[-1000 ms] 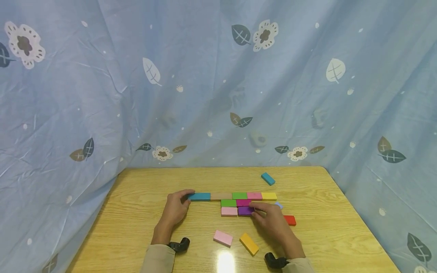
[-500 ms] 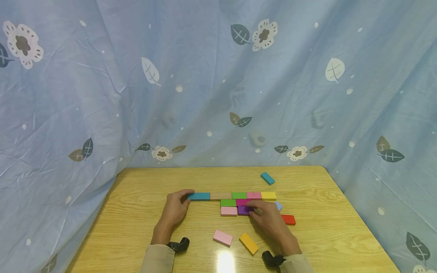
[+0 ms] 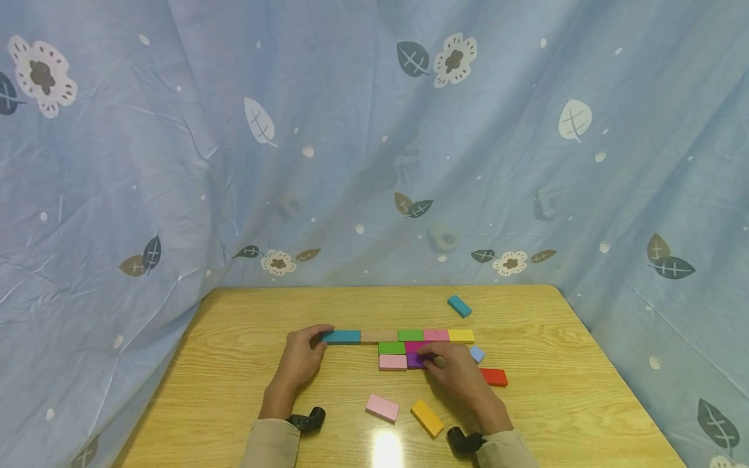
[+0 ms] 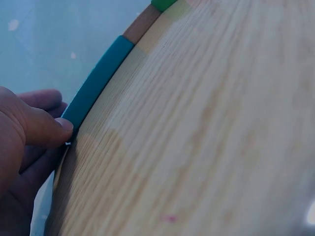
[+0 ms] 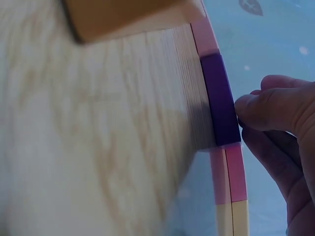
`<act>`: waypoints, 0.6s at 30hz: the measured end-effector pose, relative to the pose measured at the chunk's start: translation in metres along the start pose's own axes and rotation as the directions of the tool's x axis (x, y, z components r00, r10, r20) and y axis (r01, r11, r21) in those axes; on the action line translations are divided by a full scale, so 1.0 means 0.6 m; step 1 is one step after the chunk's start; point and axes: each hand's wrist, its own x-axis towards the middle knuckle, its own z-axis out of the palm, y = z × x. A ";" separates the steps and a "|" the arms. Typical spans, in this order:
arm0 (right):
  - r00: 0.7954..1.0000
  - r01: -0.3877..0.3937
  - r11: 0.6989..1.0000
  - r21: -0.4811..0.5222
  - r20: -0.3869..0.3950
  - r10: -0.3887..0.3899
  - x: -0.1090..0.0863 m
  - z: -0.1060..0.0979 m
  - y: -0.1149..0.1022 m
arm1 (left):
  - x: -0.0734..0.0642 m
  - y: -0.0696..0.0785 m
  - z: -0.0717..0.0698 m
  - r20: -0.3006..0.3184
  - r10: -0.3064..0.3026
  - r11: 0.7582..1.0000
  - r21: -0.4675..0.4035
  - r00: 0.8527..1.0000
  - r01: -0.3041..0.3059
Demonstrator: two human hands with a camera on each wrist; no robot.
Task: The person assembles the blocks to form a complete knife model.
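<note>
In the head view, my left hand [image 3: 302, 357] pinches the left end of a blue block [image 3: 342, 337], its thumb on the near side in the left wrist view. My right hand [image 3: 462, 374] holds a purple block [image 3: 414, 361] with curled fingers. In the right wrist view the thumb [image 5: 248, 107] is at that block's upper edge. The purple block lies beside a pink block [image 3: 393, 363] in the nearest row. Behind them lie a green block [image 3: 391, 348] and a magenta block [image 3: 415, 346]. The back row continues from blue through a wood-coloured block [image 3: 379, 336] to a yellow block [image 3: 461, 336].
An orange block [image 3: 427, 418] and a loose pink block [image 3: 383, 408] lie in front. To the right are a red block [image 3: 495, 377] and a light-blue block [image 3: 476, 354]. Another blue block [image 3: 459, 306] sits near the table's back edge, before a patterned curtain [image 3: 363, 162].
My right hand has shifted slightly left along the purple block, and the gap between it and the pink block has narrowed. The left hand has stayed at the blue block.
</note>
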 end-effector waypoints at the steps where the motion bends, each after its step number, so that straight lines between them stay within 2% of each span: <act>1: 1.000 0.001 1.000 0.003 -0.001 -0.001 0.000 0.000 -0.001 | 0.000 0.000 0.000 -0.002 0.000 1.000 0.002 1.000 0.000; 12: 0.999 0.006 0.997 0.073 0.049 -0.010 0.013 0.014 -0.015 | -0.001 -0.001 0.000 -0.009 0.004 1.000 0.010 1.000 -0.004; 18: 0.998 0.057 0.995 0.076 0.031 -0.060 0.023 0.022 -0.023 | 0.001 -0.002 0.001 -0.004 -0.002 1.000 0.009 1.000 0.002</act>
